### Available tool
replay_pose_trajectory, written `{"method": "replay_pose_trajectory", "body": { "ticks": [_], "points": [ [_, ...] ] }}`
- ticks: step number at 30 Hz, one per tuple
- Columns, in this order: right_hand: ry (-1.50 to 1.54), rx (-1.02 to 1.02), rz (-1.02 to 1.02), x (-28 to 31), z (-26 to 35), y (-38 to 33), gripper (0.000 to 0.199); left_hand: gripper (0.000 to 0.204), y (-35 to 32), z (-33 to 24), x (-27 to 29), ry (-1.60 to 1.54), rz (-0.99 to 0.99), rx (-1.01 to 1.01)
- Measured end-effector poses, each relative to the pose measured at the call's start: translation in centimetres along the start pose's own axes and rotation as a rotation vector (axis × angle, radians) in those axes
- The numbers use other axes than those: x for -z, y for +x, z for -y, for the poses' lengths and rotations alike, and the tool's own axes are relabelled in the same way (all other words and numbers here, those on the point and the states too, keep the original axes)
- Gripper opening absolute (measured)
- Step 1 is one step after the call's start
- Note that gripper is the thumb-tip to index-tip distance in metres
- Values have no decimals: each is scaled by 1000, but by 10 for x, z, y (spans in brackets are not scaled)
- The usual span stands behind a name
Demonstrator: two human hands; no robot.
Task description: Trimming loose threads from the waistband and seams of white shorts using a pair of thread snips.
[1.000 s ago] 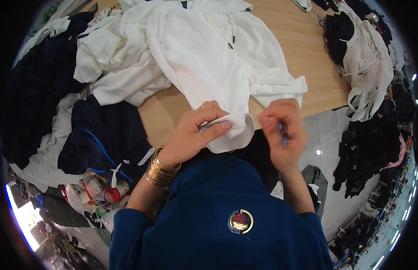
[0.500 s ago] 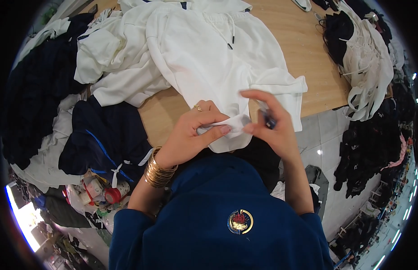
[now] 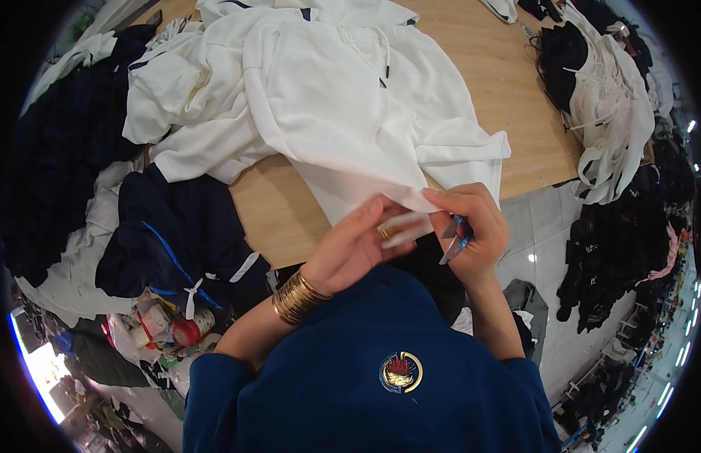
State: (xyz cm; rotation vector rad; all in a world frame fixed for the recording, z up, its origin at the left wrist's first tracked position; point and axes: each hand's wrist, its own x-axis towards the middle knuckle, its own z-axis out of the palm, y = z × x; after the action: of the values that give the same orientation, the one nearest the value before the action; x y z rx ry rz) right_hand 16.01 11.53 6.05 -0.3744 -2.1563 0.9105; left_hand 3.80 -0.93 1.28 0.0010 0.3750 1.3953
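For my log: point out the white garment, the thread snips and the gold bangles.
white garment (image 3: 343,98), head view, its flat middle.
thread snips (image 3: 454,240), head view, the blades.
gold bangles (image 3: 296,296), head view, the stack's middle.

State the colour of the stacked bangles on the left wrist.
Gold: the stacked metal bangles show best in the head view.

**Workshop surroundings**

Light wooden table (image 3: 509,98) fills upper centre, its edge bending toward right rim. Pale glossy floor tiles (image 3: 543,226) at centre right, with small light glints. Dark garment heaps (image 3: 622,249) along right edge, more dark cloth (image 3: 56,174) piled at left. Bright daylight patch (image 3: 37,366) lower left. Row of ceiling-light reflections (image 3: 686,294) lower right.
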Motion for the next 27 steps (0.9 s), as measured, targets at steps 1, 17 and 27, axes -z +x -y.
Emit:
{"method": "replay_pose_trajectory", "body": {
  "ticks": [1, 17, 27],
  "points": [
    [-39, -5, -53, -1, -5, -4, 34, 28, 3, 0, 3, 72, -62, -194],
    [-56, -33, -68, -14, -5, -30, 32, 33, -1, 10, -9, 376, -325, -312],
    [-23, -165, -89, -8, -9, -36, 34, 10, -5, 2, -8, 626, -352, -544]
  ]
}}
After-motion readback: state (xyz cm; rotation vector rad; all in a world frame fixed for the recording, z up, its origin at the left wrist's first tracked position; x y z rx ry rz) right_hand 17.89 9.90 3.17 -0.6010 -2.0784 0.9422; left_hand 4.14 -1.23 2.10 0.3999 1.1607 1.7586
